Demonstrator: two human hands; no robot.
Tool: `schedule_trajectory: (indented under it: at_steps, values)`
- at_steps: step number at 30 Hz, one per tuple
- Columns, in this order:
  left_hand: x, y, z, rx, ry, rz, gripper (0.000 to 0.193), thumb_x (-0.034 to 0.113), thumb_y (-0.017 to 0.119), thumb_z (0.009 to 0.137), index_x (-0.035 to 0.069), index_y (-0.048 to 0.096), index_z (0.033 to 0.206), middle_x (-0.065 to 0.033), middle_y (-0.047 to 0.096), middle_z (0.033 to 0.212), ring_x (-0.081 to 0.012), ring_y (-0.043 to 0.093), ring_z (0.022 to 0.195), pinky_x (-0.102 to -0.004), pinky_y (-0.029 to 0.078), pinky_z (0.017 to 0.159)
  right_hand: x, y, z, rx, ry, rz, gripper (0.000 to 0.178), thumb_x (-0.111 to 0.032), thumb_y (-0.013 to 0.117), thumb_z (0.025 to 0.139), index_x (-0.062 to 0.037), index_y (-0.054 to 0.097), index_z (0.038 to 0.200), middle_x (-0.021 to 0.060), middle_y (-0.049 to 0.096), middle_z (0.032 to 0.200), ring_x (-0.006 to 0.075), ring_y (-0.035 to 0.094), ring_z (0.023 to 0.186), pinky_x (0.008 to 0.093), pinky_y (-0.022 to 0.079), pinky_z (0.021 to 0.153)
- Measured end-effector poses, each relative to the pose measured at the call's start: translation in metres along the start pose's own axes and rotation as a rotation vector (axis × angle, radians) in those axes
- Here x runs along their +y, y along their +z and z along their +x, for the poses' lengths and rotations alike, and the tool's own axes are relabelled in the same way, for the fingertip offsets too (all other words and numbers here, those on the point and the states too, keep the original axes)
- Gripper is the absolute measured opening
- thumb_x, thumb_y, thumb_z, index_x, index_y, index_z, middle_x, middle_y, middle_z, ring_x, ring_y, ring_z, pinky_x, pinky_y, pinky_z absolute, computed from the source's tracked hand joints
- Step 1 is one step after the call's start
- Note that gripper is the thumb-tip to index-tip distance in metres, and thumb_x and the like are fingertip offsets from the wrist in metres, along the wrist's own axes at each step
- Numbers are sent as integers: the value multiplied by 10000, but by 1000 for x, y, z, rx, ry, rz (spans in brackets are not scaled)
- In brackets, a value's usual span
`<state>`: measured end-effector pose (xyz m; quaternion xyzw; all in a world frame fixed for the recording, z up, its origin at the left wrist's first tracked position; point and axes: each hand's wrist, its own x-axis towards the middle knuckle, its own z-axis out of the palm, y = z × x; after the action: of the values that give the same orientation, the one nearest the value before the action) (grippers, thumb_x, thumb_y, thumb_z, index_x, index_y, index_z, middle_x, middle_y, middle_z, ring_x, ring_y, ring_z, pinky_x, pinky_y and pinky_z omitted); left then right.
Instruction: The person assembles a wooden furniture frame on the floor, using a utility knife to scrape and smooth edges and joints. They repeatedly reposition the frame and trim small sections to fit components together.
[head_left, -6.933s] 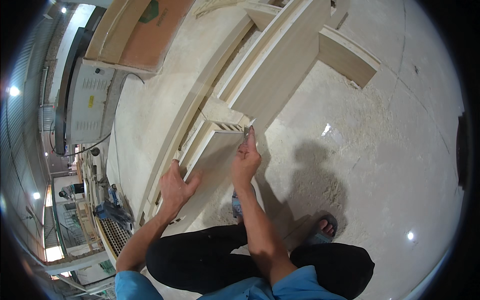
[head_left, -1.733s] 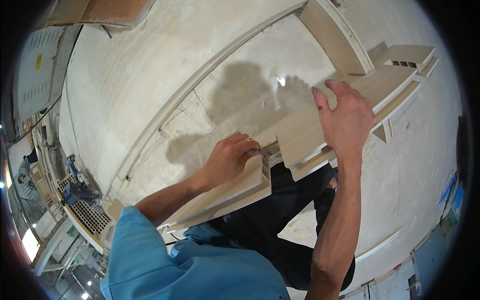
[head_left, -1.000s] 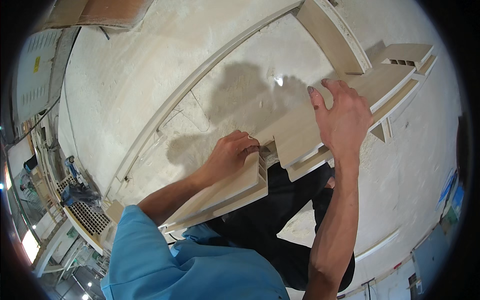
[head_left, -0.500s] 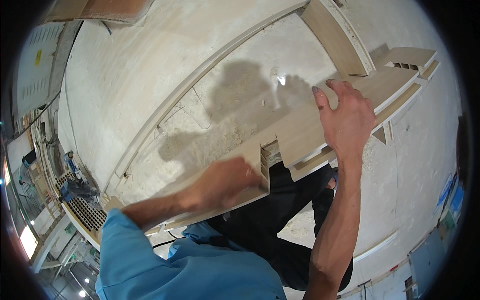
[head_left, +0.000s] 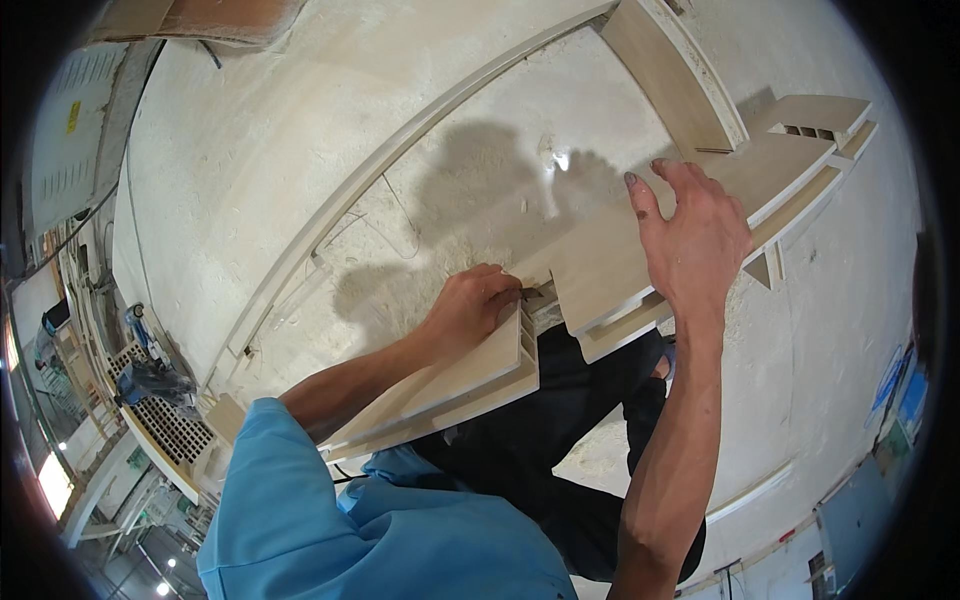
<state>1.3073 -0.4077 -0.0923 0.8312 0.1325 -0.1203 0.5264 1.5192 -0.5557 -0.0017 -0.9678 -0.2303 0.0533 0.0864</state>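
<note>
A long, pale wooden panel frame (head_left: pixel 620 265), hollow along its edge, lies across in front of me with a notch cut into its near side. At the notch's left side, my left hand (head_left: pixel 470 308) is closed in a pinch. Something small, thin and dark (head_left: pixel 533 293) shows at its fingertips, too little to name. Narrow cross strips (head_left: pixel 529 338) show in the cut end below those fingers. My right hand (head_left: pixel 697 238) rests over the panel right of the notch, thumb and fingers apart, holding nothing.
A curved-looking long rail (head_left: pixel 400 145) and an end board (head_left: pixel 680 80) join the panel into a large frame on the pale, dusty floor. Sawdust and thin wires (head_left: pixel 385 235) lie inside it. A slatted crate (head_left: pixel 178 425) with a dark plastic bag stands at left.
My left hand has moved up and away from me, from the panel's near edge to the notch's far corner. My right hand has stayed in place.
</note>
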Motion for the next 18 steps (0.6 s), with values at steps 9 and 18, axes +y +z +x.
schedule_trajectory:
  at_steps: [9, 18]
  values:
    - [62, -62, -19, -125, 215, 12, 86, 61, 681, 870, 8, 681, 937, -126, 639, 820, -328, 636, 805, -418, 524, 708, -3, -1, 1, 5, 25, -11, 324, -349, 725, 848, -92, 745, 1045, 91, 717, 970, 292, 660, 881, 415, 498, 809]
    - [-14, 0, 10, -51, 205, 82, 113, 29, 674, 851, 28, 685, 964, -123, 628, 829, -317, 622, 838, -423, 520, 707, -1, 0, 1, -58, 39, 8, 375, -409, 682, 879, -97, 742, 1079, 121, 718, 1090, 349, 664, 961, 431, 505, 862]
